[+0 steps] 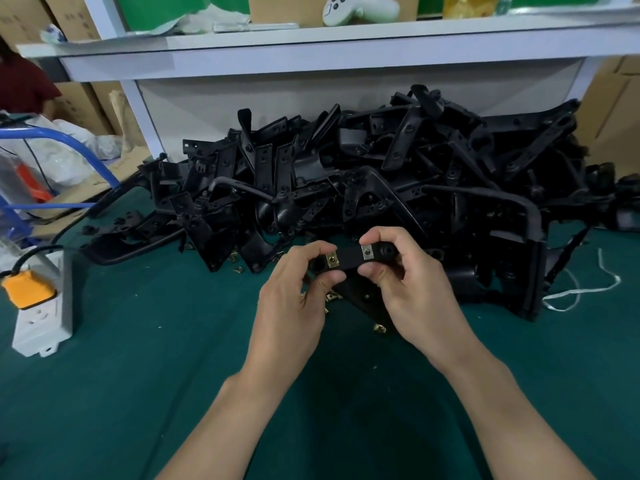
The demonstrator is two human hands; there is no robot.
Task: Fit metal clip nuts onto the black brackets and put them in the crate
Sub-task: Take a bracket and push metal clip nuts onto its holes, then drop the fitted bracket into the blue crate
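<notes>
Black bracket (349, 260) is held at frame ctr, pinched at either end by left hand (294, 296) and right hand (412, 289), thumb & fingers curled round it; two clip nuts (331, 259) are seated on it. Behind it a bracket pile (381, 174) is heaped on the green mat (156, 375), w/ loose nuts (239, 270) scattered at its foot. Power strip (43, 317) is laid at left; a controller (360, 8) is kept on the shelf (311, 39) at top.

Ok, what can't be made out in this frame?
Head view only.
The crate: nowhere in frame.
Ends of the bracket: covered by the left hand and right hand.
The loose clip nuts: partly hidden under the hands, too small to count.
</notes>
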